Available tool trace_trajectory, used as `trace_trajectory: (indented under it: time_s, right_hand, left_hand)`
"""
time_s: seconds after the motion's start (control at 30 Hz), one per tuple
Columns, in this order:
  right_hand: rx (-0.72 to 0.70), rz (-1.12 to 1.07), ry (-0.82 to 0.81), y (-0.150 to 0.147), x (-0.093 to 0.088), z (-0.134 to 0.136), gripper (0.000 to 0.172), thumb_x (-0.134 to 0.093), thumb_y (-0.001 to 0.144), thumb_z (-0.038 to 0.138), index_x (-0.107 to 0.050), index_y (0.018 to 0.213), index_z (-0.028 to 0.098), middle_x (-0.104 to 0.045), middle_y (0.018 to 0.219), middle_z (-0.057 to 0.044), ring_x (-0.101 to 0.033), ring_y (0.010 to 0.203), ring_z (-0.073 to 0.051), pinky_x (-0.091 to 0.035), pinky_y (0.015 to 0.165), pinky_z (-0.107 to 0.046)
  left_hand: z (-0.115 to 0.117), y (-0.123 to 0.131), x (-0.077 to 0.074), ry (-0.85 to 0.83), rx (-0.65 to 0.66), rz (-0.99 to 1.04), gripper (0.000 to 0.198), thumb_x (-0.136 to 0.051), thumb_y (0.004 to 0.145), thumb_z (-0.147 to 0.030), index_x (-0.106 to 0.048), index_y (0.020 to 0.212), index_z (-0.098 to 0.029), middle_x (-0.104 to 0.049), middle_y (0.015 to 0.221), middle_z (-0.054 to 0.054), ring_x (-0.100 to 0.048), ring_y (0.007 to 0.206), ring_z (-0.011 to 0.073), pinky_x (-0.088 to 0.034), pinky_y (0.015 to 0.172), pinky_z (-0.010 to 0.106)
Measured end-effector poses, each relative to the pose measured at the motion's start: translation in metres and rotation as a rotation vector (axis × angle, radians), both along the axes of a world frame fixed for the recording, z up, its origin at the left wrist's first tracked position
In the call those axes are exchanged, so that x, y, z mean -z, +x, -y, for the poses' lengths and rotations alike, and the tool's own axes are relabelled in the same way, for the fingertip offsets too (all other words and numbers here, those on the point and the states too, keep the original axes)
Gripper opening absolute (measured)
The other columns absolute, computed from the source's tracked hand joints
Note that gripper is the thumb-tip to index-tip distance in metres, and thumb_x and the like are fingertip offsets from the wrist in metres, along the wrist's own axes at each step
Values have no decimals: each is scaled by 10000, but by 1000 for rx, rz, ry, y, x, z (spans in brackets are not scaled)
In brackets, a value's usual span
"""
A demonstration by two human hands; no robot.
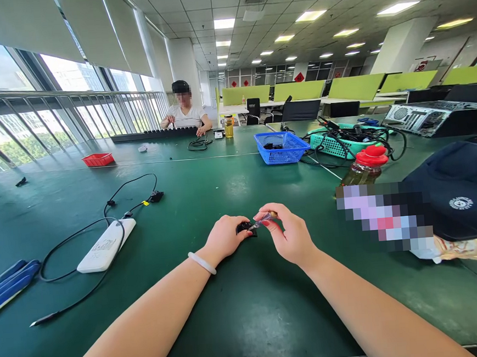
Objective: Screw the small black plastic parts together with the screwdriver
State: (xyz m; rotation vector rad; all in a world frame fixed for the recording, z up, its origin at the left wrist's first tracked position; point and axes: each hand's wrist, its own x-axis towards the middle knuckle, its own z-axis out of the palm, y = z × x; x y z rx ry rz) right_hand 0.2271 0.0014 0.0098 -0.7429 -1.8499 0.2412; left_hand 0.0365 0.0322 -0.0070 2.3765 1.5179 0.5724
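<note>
Pinching from both sides: slim tool (pixel 262 219) meets small black part (pixel 246 228)

And it's close work at the middle of the green table (pixel 249 315)! The left hand (pixel 225 237), a pale bracelet (pixel 201 263) on its wrist, has thumb and fingers drawn narrow around the small black part, keeping it right down by the tabletop. Over from the right comes the right hand (pixel 290 235), fingertips closed on the slim tool, which slants down to the left with its metal tip at the part; whether it's touching, I cannot tell.

Out on the left, a white box (pixel 107 246) lies among looping black cables, with blue gloves (pixel 11 284) at the edge. Swing right: a red-lidded bottle (pixel 371 160) stands near a dark bag (pixel 446 195). Farther off, a blue basket (pixel 284 155) sits just left of a green basket (pixel 333 146) heaped with cables, and a red tray (pixel 98 160) rests far left. Across the far side, another person (pixel 187 115) sits behind a long black object (pixel 152 135).
</note>
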Motion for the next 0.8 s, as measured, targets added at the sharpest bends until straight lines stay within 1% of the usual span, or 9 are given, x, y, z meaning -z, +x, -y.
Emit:
trace_trajectory:
  time_s: [0.13, 0.43, 0.8]
  right_hand:
    - [17, -10, -8, 1, 0, -1, 202, -492, 936, 126, -536, 1095, 243, -736, 947, -29, -727, 855, -163, -594, 796, -298]
    - [25, 21, -6, -2, -3, 0, 168, -488, 933, 133, -544, 1047, 244, -734, 914, -26, -730, 810, -164, -601, 717, -278]
    - [7, 28, 6, -2, -4, 3, 165, -484, 926, 130, -546, 1031, 241, -722, 901, -25, -719, 803, -162, -592, 724, -275]
  left_hand:
    - [-1, 0, 2, 0, -8, -10, 344, -621, 889, -434, -688, 1178, -259, -717, 1013, 59, -616, 996, 246, -491, 890, 354]
    - [0, 0, 1, -10, -11, -17, 327, -620, 893, -398, -683, 1188, -274, -715, 1039, 54, -611, 1011, 251, -490, 904, 372]
    - [-1, 0, 0, -22, -10, -19, 306, -615, 896, -390, -690, 1161, -257, -711, 1025, 63, -614, 1014, 248, -491, 913, 368]
